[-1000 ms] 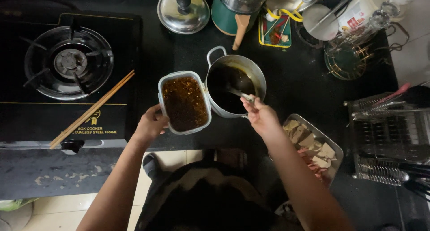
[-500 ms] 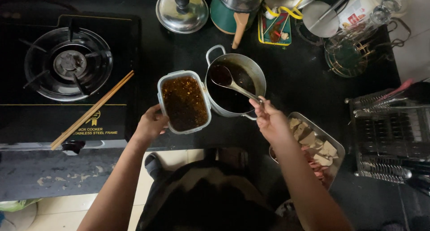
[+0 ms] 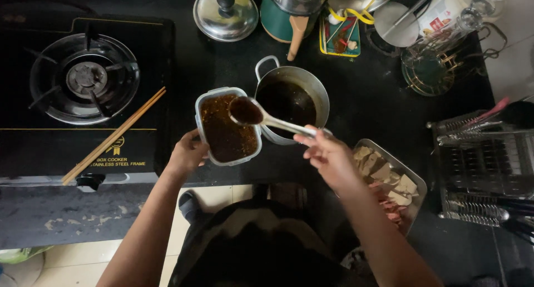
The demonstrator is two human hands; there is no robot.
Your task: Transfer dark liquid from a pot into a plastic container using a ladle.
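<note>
Since the earlier frame, the ladle (image 3: 267,117) has been swung from the pot (image 3: 292,103) to above the rectangular container (image 3: 227,128), left of the pot. The container's edge is gripped by the left hand (image 3: 186,153); the ladle handle is pinched by the right hand (image 3: 328,156). Its dark liquid is not yet poured.

Two hands, one ladle (image 3: 261,115), one pot (image 3: 292,100), one plastic tub (image 3: 225,128), two chopsticks (image 3: 114,135), one lid (image 3: 225,13), one tray (image 3: 389,176)

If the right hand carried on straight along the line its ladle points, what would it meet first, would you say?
The right hand points its ladle up-left, bowl already over the rectangular container of dark chili sauce. Going on, it would cross that container's far rim, then likely the chopsticks; height above them is unclear.
</note>
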